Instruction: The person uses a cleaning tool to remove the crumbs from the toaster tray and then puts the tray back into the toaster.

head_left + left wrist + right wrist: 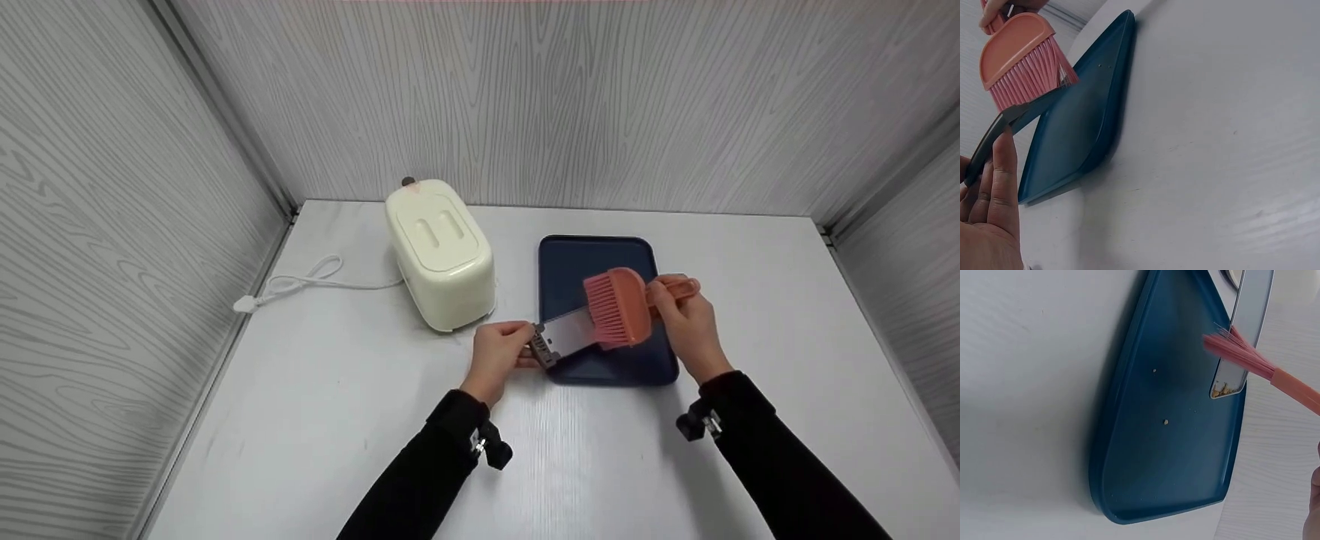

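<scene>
While a white cord (300, 281) lies near the left edge of the bench (337, 405), the cream toaster (442, 251) stands toward the back edge, its inside hidden. Right of it, the left hand (496, 354) pinches the slim metal tray (568, 334) by its slotted end only, at the left edge of the blue tray (581, 262), so a hard stroke could tip it. Crumbs (1223, 390) gathered in the slim tray's far end might then drop past the blue tray's near edge onto the bench. Springy bristles, laid across the metal, could also flick bits over the rim. The blue tray, right of the bench's middle, carries a few scattered specks (1166, 422). By its right edge, the right hand (691, 330) grips the orange brush (630, 307) by its handle.
</scene>
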`<state>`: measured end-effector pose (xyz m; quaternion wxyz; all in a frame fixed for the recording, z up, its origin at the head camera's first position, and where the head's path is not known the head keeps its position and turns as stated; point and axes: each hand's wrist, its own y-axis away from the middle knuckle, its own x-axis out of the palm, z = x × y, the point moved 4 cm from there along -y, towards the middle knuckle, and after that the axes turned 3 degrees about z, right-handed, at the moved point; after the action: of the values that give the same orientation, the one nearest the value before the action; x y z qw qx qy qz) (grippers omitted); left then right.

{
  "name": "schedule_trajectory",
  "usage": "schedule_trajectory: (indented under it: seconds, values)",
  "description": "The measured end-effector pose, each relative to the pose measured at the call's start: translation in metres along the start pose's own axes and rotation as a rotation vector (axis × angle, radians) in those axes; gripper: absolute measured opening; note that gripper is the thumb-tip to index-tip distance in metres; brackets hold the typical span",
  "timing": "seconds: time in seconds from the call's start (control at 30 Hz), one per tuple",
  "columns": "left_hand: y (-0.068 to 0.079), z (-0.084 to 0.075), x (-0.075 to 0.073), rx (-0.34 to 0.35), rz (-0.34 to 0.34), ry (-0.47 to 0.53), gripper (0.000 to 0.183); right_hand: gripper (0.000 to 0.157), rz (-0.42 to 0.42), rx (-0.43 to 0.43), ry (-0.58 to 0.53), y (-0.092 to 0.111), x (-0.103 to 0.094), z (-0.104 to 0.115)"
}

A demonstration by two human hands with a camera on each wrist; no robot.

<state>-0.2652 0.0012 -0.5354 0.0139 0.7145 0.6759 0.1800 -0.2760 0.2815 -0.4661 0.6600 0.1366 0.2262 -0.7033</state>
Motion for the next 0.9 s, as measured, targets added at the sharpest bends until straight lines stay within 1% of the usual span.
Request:
schedule_trajectory:
  seconds: [0.07,0.2,0.5,0.63,0.7,0.77,0.83,0.9]
  values:
    - [-0.001,0.001,0.002,-0.002,0.000,0.002,0.023,0.046,-0.015,-0.005,0.018,-0.003,-0.002,-0.014]
    - [0.000,0.002,0.004,-0.006,0.006,-0.001,0.023,0.049,-0.041,-0.012,0.049,-0.003,-0.008,-0.021]
    - [0.003,-0.002,0.008,-0.021,0.010,-0.011,0.023,0.053,-0.058,-0.007,0.095,-0.002,-0.018,-0.022]
    - [-0.005,-0.010,0.016,0.000,0.022,0.006,0.023,0.053,-0.067,-0.036,0.108,-0.013,-0.029,-0.017]
    - [-0.005,-0.009,0.017,0.004,0.020,0.013,0.022,0.052,-0.066,-0.043,0.113,-0.012,-0.031,-0.017]
    - [0.004,-0.003,0.014,-0.015,0.020,0.007,0.023,0.050,-0.070,-0.034,0.113,-0.002,-0.029,-0.020]
    - [0.022,0.006,0.006,-0.051,0.007,-0.004,0.023,0.047,-0.066,0.001,0.091,0.017,-0.022,-0.023]
    - [0.041,0.009,-0.003,-0.083,-0.012,-0.005,0.025,0.045,-0.081,0.044,0.040,0.032,-0.015,-0.020]
